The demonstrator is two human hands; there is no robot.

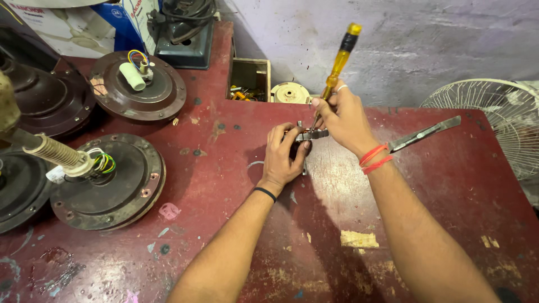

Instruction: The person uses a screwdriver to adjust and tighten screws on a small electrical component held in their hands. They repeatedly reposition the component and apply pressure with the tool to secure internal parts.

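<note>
Yellow-handled screwdriver [338, 63] is sitting clamped in the right hand [343, 119]; the left hand [282, 154] is pinching a small, half-hidden metal part [312, 134] mid-frame on the table [449, 185].

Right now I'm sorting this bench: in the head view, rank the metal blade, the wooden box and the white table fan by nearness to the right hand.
From the right hand:
1. Metal blade, lying on the red table just right of the wrist.
2. Wooden box, behind the table's back edge, to the left.
3. White table fan, far right, beyond the table's edge.
</note>
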